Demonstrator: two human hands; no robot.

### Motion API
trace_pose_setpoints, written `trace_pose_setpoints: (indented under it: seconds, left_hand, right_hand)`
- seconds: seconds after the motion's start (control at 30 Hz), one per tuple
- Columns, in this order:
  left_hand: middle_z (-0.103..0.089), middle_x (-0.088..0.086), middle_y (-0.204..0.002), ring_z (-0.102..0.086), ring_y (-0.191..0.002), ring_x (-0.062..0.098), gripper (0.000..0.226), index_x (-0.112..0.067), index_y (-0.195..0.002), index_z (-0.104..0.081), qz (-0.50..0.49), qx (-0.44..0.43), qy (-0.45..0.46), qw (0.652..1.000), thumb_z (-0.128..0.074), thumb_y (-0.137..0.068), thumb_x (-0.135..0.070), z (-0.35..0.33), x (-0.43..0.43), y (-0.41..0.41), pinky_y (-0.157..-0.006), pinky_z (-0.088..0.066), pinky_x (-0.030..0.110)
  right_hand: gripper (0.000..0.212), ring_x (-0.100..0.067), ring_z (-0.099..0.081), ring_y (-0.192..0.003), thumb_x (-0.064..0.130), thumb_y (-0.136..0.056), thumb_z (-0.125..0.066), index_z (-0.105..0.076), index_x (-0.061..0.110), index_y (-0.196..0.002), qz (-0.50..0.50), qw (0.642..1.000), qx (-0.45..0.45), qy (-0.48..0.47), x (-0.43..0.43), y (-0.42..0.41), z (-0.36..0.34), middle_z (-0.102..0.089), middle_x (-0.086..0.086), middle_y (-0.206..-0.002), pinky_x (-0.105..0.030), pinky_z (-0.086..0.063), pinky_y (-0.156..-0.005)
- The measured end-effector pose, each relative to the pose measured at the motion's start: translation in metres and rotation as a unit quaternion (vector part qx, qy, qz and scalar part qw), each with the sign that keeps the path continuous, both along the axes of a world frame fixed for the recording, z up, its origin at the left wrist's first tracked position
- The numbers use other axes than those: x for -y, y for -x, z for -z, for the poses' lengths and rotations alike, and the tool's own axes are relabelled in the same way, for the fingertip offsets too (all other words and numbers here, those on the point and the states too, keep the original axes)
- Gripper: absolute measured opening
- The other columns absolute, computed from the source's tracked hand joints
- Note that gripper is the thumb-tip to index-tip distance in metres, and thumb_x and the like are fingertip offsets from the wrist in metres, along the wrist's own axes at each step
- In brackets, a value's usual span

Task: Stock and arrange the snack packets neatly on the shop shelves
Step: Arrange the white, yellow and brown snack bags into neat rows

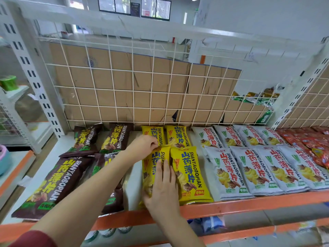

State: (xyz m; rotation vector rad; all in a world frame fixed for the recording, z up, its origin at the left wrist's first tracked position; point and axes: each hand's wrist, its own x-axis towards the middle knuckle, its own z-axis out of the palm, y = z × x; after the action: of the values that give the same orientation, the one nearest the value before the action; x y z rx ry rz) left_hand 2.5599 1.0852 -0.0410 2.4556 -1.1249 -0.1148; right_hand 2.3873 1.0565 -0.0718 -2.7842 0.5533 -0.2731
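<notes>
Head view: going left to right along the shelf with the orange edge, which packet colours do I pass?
brown packets → yellow packets → white packets → red packets

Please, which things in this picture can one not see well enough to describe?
Head view, yellow packet: its print is largely covered by the left hand and right hand.
Head view, brown packet: partly hidden behind the left forearm.
Head view, goods on the lower shelf: blurred, cut off by the bottom edge.
Head view, green packs at the back right: too small to read.
</notes>
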Motion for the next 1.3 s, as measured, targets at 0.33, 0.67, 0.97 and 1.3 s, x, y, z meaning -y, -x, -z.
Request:
trace_pose_setpoints:
  seconds: [0.33, 0.67, 0.97, 1.3]
  left_hand:
    - [-0.067, 0.012, -0.098, -0.059, -0.095, 0.028, 0.021, -0.005, -0.093, -0.067, -0.061, -0.025, -0.031, 0.997, -0.051, -0.096, -0.02, 0.003, 0.01, 0.001, -0.074, -0.04, 0.029]
    - [-0.056, 0.003, -0.113, -0.051, -0.108, 0.025, 0.02, -0.017, -0.112, -0.058, -0.084, 0.139, 0.01, 0.987, -0.049, -0.094, -0.018, 0.006, 0.001, 0.017, -0.085, -0.036, 0.035]
    - [-0.028, -0.002, -0.153, -0.021, -0.142, 0.017, 0.08, -0.017, -0.146, -0.031, 0.01, 0.075, -0.006, 0.997, -0.003, -0.08, -0.052, 0.022, -0.013, 0.074, -0.115, -0.012, 0.032]
    - [-0.018, 0.001, -0.155, -0.017, -0.144, 0.025, 0.075, -0.028, -0.144, -0.035, -0.012, 0.125, -0.058, 0.99, -0.017, -0.079, -0.061, 0.034, -0.011, 0.089, -0.113, -0.009, 0.045]
  right_hand:
    - [0.107, -0.027, -0.006, -0.142, 0.047, -0.08, -0.061, 0.016, 0.011, -0.145, 0.013, 0.995, -0.042, -0.088, -0.003, 0.004, -0.005, 0.02, -0.007, -0.154, -0.042, -0.023, -0.11]
    - [0.084, -0.028, -0.06, -0.112, 0.061, -0.066, -0.046, -0.054, 0.001, -0.126, 0.025, 0.999, 0.044, 0.012, 0.0, 0.01, 0.003, -0.053, -0.016, -0.133, -0.034, -0.051, -0.086]
    - [0.052, -0.023, -0.005, -0.144, 0.038, -0.097, -0.031, -0.02, 0.028, -0.147, -0.009, 1.0, -0.009, 0.028, 0.093, -0.012, -0.014, -0.01, -0.001, -0.157, -0.045, -0.018, -0.112]
    - [0.065, -0.023, 0.015, -0.143, 0.047, -0.077, -0.03, -0.022, 0.047, -0.142, -0.045, 0.999, -0.03, 0.003, 0.097, -0.006, -0.008, 0.009, 0.003, -0.157, -0.048, -0.031, -0.108]
